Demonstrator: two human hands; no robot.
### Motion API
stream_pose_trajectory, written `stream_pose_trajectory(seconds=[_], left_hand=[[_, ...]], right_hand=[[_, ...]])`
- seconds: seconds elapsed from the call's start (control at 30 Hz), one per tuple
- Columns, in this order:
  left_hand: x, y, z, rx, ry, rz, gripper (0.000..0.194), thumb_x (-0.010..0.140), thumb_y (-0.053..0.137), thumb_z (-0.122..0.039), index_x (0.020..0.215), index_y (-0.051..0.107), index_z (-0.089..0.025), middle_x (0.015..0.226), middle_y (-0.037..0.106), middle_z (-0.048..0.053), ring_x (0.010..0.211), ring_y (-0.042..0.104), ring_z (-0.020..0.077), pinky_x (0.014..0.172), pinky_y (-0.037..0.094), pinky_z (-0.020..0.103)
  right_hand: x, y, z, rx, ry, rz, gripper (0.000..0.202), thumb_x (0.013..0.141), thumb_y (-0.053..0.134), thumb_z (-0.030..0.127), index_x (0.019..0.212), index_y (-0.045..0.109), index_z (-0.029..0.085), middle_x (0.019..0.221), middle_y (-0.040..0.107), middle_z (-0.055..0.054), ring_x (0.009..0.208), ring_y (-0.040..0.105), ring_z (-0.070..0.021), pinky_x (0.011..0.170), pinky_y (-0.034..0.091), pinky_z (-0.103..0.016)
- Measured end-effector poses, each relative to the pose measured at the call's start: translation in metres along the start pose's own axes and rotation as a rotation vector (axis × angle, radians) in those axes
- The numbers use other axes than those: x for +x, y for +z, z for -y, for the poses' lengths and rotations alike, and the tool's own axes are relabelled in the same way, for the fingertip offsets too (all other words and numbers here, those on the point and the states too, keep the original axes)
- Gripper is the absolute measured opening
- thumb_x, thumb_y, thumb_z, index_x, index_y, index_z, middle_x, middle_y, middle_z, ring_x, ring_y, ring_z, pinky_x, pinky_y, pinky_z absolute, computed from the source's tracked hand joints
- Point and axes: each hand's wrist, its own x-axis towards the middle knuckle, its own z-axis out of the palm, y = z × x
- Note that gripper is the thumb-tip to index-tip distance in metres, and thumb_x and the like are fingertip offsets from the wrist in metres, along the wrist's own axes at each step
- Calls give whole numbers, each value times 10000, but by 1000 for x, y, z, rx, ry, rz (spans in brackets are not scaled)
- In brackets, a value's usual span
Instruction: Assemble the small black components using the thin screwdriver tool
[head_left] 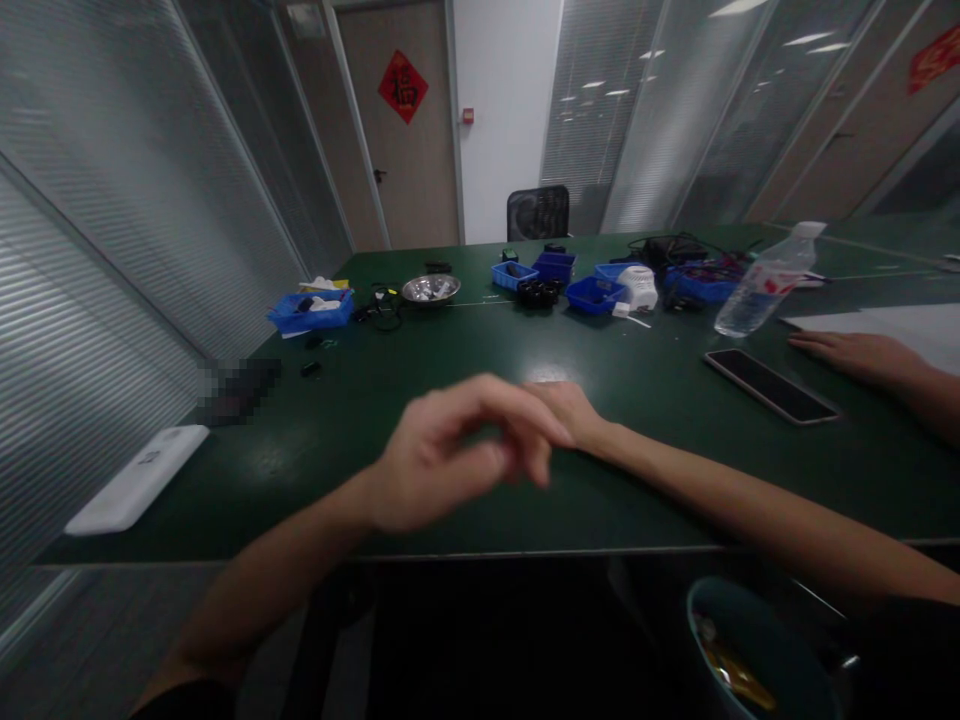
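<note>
My left hand [450, 455] is raised over the green table [600, 510] near its front edge, slightly blurred by motion. Its fingers bend loosely, with a gap between thumb and forefinger and nothing visible in it. Just behind it, my right hand [574, 412] rests low at the tabletop, its forearm reaching in from the right. The left forefinger overlaps the right hand in view; whether they touch I cannot tell. The right fingers are hidden behind the left hand.
To the right are a phone [771, 386], a tilted-looking plastic bottle [765, 285] and another person's hand [862, 355] by white paper [900, 325]. Farther back stand a metal bowl [431, 299] and blue baskets [315, 315]. A white flat object [139, 480] lies left; a bin [701, 610] stands below.
</note>
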Motion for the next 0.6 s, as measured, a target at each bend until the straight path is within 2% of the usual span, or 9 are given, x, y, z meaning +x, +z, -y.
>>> stream_pose_trajectory(seconds=[0.07,0.13,0.2,0.27,0.33,0.43,0.5,0.6], left_hand=[[28,-43,55,252,-56,-222,271,1055,493,-367,1179,700,-243,1005,726,88,901,675,229,812,558,426],[35,-92,109,591,-181,-377,239,1021,509,-280,1124,708,-195,1095,727,107,1027,664,251,950,527,450],[19,-141,155,877,-381,-418,277,993,509,-238,1185,691,-156,1225,709,151,1168,629,296,1061,472,491],[-13,-184,190,1129,-624,-429,373,994,517,-291,1301,649,-125,1353,658,209,1281,563,371,1116,408,566],[-50,-217,213,1289,-791,-461,480,1008,495,-372,1386,597,-95,1448,593,258,1374,484,434,1147,349,628],[-92,-248,232,1341,-971,-482,600,1006,465,-501,1425,575,-86,1500,541,295,1401,443,489,1143,315,696],[-106,-259,239,1279,-1094,-436,614,996,456,-548,1400,605,-111,1473,568,282,1374,477,490,1140,315,707],[-110,-266,245,1231,-1190,-322,610,939,542,-541,1372,625,-119,1463,575,278,1353,504,496,1115,372,686]], right_hand=[[0,-1,0,2,0,12,389,1095,464,475,1204,737,220,987,793,-82,831,697,-224,717,409,-317],[1,-2,0,3,9,27,388,1088,472,479,1207,737,222,976,791,-76,824,698,-220,708,409,-314],[1,-3,-1,10,10,23,390,1088,472,480,1209,737,221,969,790,-71,814,698,-215,699,407,-312],[2,-3,-3,26,3,11,392,1089,469,480,1205,738,221,970,790,-67,809,697,-211,697,408,-311],[3,-2,-4,43,-7,10,391,1088,470,481,1199,739,219,977,789,-67,814,697,-210,700,410,-309],[3,0,-5,50,-14,18,392,1088,468,479,1205,735,217,973,788,-68,809,692,-211,698,406,-311],[3,1,-5,44,-17,3,395,1088,465,480,1198,736,215,982,789,-73,812,693,-217,693,404,-315],[3,3,-5,37,-24,-8,395,1087,468,487,1193,738,219,974,789,-74,819,694,-225,695,405,-321]])
